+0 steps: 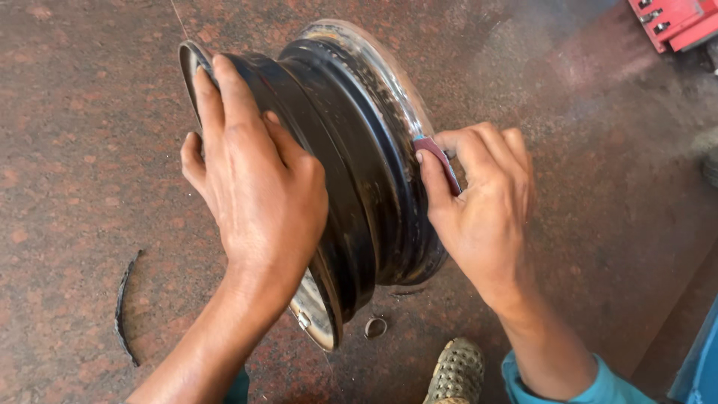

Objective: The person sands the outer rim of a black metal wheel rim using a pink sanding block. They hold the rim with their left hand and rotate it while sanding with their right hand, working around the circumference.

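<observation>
You are steadying the black steel wheel rim (351, 164) on its edge on the reddish speckled stone floor (75, 150), its axle line running left to right. Your left hand (254, 187) is lying spread over the barrel. Your right hand (482, 202) is pinching a small reddish sandpaper strip (440, 161) against the right flange. Open floor is lying all around.
</observation>
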